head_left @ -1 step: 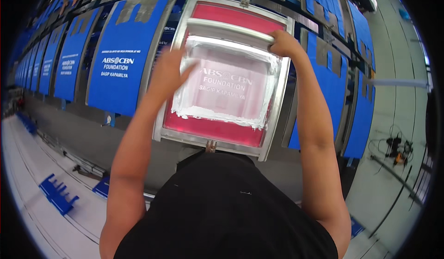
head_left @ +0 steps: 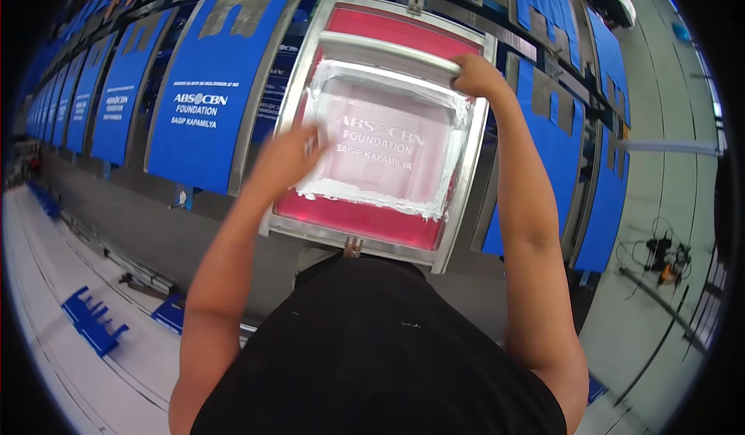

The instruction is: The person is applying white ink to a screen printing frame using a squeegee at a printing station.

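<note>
My right hand [head_left: 475,76] grips the right end of a long metal squeegee [head_left: 388,51], which lies across the upper part of a screen printing frame [head_left: 273,216]. The frame holds a red mesh [head_left: 357,221] with a pale printed-lettering area in the middle, ringed by smeared white ink [head_left: 419,206]. My left hand [head_left: 299,155] is blurred over the left side of the mesh, below the squeegee and off it; its fingers are smeared by motion. A metal clamp [head_left: 415,2] sits at the frame's top.
Rows of blue printed fabric panels on metal boards [head_left: 198,62] flank the frame left and right. Blue plastic brackets [head_left: 93,318] lie at lower left. Cables [head_left: 660,253] lie on the right-hand floor. Another person [head_left: 609,4] is at the top right; someone's hands show at the top left.
My left hand has moved down from near the squeegee's left end, where its fingers were spread, toward the middle left of the mesh. My right hand stays on the squeegee.
</note>
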The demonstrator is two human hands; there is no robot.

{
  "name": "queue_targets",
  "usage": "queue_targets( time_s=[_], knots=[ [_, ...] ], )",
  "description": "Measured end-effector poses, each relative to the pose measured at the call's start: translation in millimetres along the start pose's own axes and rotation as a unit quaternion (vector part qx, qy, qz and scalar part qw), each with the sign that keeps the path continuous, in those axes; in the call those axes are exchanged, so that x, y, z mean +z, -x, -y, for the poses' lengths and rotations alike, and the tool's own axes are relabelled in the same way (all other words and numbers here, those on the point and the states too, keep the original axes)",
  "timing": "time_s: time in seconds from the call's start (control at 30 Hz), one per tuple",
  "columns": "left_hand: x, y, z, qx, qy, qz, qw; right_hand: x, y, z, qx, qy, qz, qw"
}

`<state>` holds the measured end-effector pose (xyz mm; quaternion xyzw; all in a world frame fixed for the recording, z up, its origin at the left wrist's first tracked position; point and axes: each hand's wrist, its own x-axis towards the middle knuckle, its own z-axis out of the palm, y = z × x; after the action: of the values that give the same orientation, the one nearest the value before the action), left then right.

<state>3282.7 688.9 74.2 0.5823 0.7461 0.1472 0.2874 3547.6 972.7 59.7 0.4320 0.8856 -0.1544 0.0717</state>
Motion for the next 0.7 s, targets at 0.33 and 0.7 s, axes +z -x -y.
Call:
queue_targets(
  time_s=[0.33, 0.7],
  knots=[
    [209, 163, 74, -0.089, 0.444, 0.279, 0.847, 24, -27, 59, -0.04, 0.002, 0.022, 0.999],
    [160, 168, 42, -0.101, 0.46, 0.298, 0.83, 59, 105, 153, -0.01, 0.009, 0.027, 1.0]
  ],
)
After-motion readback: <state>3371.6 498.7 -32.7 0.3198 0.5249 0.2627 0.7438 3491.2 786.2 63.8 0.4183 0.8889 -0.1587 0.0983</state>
